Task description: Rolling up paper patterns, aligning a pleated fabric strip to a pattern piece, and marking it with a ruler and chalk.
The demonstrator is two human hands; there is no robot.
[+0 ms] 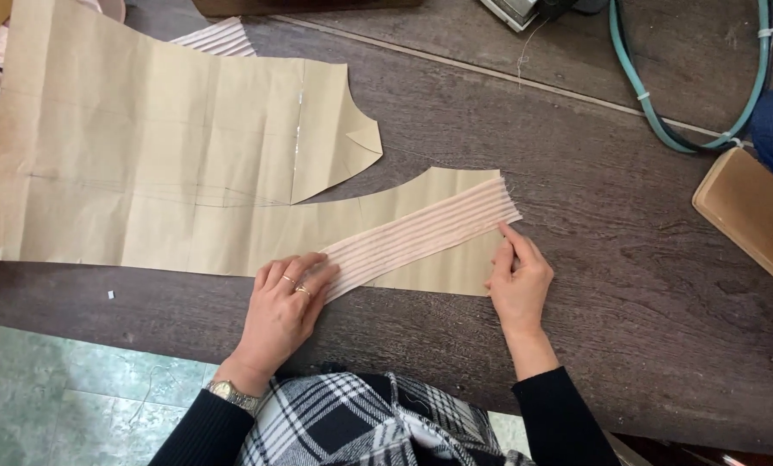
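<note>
A dark wooden table (pixel 593 259) fills the view, and across its left half lies a big tan paper pattern (pixel 145 164), creased and flat. On the pattern's near right part rests a pale pink striped fabric strip (pixel 421 233), running slantwise from near-left up to far-right. The left hand (pixel 284 309) lies open, fingers flat, pressing the strip's near end. The right hand (pixel 517 278) is loosely curled, its forefinger touching the strip's far right end. Far right, a teal cable (pixel 654 112) loops beside a light wooden block (pixel 749 216).
</note>
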